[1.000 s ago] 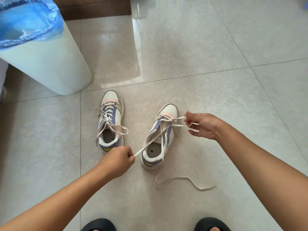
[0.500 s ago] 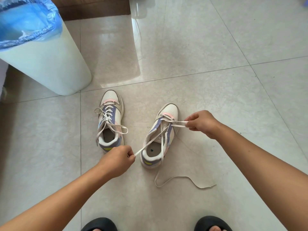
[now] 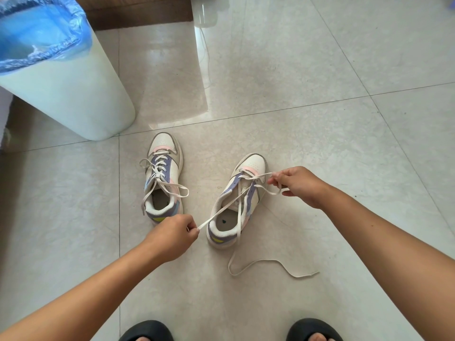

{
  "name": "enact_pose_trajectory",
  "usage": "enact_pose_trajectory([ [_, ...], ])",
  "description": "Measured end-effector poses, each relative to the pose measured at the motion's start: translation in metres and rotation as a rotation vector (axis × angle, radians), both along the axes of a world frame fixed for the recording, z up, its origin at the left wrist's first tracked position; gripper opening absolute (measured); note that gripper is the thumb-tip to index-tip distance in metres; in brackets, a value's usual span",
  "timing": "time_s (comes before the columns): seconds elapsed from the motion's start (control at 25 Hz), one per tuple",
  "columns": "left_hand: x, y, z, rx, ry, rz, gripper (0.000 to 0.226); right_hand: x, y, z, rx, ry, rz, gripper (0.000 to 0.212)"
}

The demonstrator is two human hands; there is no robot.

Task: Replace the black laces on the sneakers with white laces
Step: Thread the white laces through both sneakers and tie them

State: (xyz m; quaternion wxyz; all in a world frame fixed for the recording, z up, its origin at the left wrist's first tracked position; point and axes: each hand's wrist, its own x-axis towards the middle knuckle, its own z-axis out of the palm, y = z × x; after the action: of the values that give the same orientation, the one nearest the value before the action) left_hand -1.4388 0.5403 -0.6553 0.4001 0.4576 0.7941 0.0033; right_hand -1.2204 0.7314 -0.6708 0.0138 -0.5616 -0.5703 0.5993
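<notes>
At the far left stands a white waste bin (image 3: pixel 73 89) with a blue plastic liner (image 3: pixel 41 33) folded over its rim, on a floor of pale glossy tiles (image 3: pixel 320 70).

Next comes the left-hand sneaker (image 3: pixel 163 178), toe pointing away from the person. It carries a white lace (image 3: pixel 160 175) crossed up through all its eyelets and ending in loose loops at the top, so this shoe looks finished, apart perhaps from tightening the bow. No black lace is visible anywhere in view, so that part of the job seems done.

Just below and beside that shoe's heel, the left hand (image 3: pixel 172 236) has its fingers curled and pinches one end of the other white lace (image 3: pixel 236 200), which runs taut up and to the right, over the open collar of the right-hand sneaker (image 3: pixel 240 200).

That second sneaker sits near the first, also toe away. Only its front eyelets appear threaded; the upper rows look bare, though I cannot count them. Another run of lace drops past its heel and trails in a loose curve across the tile.

Furthest right, the right hand (image 3: pixel 299 184) is held just beside the sneaker's toe and pinches the lace in a loop between thumb and fingers.

By my reading, the task is well past halfway: what is left is lacing the remaining eyelets here and tying off. Two black slippers (image 3: pixel 147 331) show at the bottom edge.
</notes>
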Motion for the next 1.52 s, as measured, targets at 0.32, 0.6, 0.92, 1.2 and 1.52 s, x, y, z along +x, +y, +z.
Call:
enact_pose_trajectory([
  [0.32, 0.002, 0.0, 0.004, 0.009, -0.049, -0.018, 0.017, 0.001, 0.0, 0.0, -0.122, 0.146, -0.069, 0.013],
  [0.6, -0.003, 0.004, 0.003, 0.017, -0.002, 0.003, 0.019, 0.003, 0.0, 0.004, -0.359, 0.243, -0.18, 0.022],
  [0.92, -0.007, 0.001, -0.005, -0.008, 0.097, -0.031, 0.026, 0.008, 0.008, -0.004, -0.502, 0.527, -0.64, 0.03],
  [1.2, 0.01, 0.028, 0.004, 0.386, 0.308, -0.261, 0.023, 0.006, -0.01, -0.018, -0.498, 0.466, -0.701, 0.032],
  [1.52, 0.063, 0.092, -0.021, 0.598, 0.477, -0.657, 0.026, 0.006, -0.026, -0.021, -0.525, 0.433, -0.793, 0.034],
])
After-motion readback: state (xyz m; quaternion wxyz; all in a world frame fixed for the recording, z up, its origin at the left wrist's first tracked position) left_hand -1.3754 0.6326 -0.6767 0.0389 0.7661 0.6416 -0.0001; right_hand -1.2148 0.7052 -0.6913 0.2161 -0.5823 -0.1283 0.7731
